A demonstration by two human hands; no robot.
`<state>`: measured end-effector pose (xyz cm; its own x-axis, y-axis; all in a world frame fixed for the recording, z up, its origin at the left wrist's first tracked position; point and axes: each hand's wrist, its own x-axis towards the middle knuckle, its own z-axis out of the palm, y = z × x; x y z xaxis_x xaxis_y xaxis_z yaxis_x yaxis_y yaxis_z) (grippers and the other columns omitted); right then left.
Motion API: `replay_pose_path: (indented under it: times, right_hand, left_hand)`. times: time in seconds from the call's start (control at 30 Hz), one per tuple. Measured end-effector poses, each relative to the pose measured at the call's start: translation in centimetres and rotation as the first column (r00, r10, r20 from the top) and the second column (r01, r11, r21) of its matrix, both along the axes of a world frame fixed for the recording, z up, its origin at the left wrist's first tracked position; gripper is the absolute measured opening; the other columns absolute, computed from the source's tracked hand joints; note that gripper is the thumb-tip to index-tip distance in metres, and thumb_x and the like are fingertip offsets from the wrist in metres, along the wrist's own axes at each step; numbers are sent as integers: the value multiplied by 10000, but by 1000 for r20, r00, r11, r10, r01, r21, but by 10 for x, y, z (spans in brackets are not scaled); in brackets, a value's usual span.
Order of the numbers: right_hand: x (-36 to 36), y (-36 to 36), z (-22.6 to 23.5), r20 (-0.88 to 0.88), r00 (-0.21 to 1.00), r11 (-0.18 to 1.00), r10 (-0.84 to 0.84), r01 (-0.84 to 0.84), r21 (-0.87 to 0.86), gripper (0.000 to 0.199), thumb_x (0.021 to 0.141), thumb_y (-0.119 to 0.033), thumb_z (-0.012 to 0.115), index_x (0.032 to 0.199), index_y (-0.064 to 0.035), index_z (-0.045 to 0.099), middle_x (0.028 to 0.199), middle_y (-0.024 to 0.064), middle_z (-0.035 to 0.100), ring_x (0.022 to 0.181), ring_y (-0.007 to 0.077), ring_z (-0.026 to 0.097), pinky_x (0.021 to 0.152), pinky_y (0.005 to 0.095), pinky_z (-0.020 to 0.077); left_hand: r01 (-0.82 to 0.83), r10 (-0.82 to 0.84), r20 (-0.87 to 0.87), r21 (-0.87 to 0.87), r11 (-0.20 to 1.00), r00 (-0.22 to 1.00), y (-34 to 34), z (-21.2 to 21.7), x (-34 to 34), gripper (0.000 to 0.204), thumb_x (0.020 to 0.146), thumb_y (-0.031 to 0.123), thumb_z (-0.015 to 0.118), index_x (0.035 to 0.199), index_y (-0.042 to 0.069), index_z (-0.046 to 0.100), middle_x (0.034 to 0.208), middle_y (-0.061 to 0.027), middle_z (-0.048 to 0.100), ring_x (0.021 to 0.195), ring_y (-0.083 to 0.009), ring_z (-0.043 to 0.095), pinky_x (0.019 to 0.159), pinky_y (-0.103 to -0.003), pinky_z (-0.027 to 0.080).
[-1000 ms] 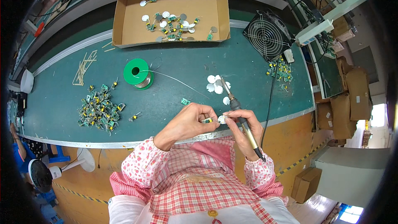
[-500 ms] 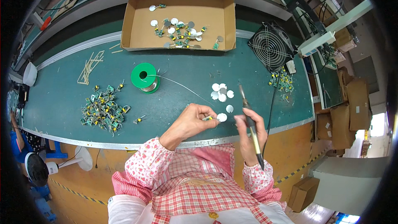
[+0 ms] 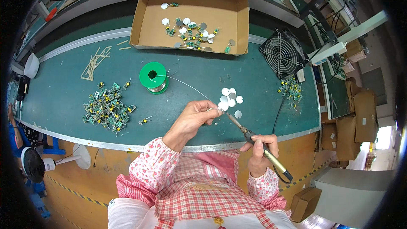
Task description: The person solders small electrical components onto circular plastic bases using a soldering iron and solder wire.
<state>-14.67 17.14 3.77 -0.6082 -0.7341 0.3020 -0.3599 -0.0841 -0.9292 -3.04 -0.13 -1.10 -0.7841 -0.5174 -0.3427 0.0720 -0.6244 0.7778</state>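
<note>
The left hand (image 3: 197, 115) has its thumb and forefinger pressed together, pinching a white disc (image 3: 223, 105) at its near left edge. Some other small part sits between those fingers, but they cover most of it, so its shape cannot be made out. The disc is above the green table (image 3: 186, 72), beside a group of similar discs (image 3: 231, 96); whether it touches them is hard to tell. It is round, with no long axis, and its pale face is turned up.

The right hand (image 3: 261, 154) is closed around a soldering iron (image 3: 271, 156), hiding part of the handle. The iron lies on a slant: its tip points forward and left at the disc, its butt end back and right toward the sleeve. The tip is so near the disc's lower edge that contact cannot be confirmed. A black cord (image 3: 276, 118) drops out of sight behind the right hand and a loop shows below the handle.

From a green spool (image 3: 153, 83), a thin wire (image 3: 188, 85) curves to the left fingers, where its end is lost to view. A heap of small circuit boards (image 3: 108, 110) lies left, many overlapping and covered. The cardboard box (image 3: 212, 10) is cut off at the upper edge.
</note>
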Motion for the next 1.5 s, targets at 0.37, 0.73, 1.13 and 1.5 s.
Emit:
replay_pose_path:
  times: [0.37, 0.73, 1.13, 1.5]
  right_hand:
    - [0, -4, -1, -21, 1000, 1000, 5, -4, 26, 177, 899, -155, 546, 883, 21, 530, 730, 136, 642, 548, 176, 655, 481, 264, 503]
    - [-2, -3, 1, -216, 970, 993, 109, -97, 67, 171, 902, -154, 513, 885, 15, 495, 679, 111, 595, 497, 168, 610, 474, 265, 473]
    - [1, -3, -1, -121, 992, 1000, 20, -18, 16, 189, 912, -177, 493, 883, 9, 478, 628, 99, 545, 467, 165, 583, 457, 262, 448]
    - [-3, 1, -5, -172, 981, 995, 85, -76, 61, 183, 905, -178, 529, 878, 3, 515, 665, 122, 625, 499, 161, 620, 469, 259, 474]
  left_hand:
    - [39, -39, 20, 8, 999, 999, 3, -1, 0, 144, 817, 93, 673, 891, -25, 638, 735, -7, 576, 618, -66, 478, 551, -195, 382]
    - [24, -24, 46, -7, 1000, 999, 4, 1, 0, 144, 812, 103, 684, 872, -23, 650, 713, 0, 575, 610, -65, 465, 548, -196, 369]
    - [24, -23, 37, -10, 1000, 999, 4, -4, 0, 141, 810, 95, 683, 880, -24, 656, 713, -2, 578, 611, -71, 465, 552, -201, 368]
    - [26, -27, 25, 13, 1000, 999, 5, 0, 2, 141, 809, 97, 687, 868, -27, 655, 719, -9, 583, 604, -69, 466, 547, -198, 374]
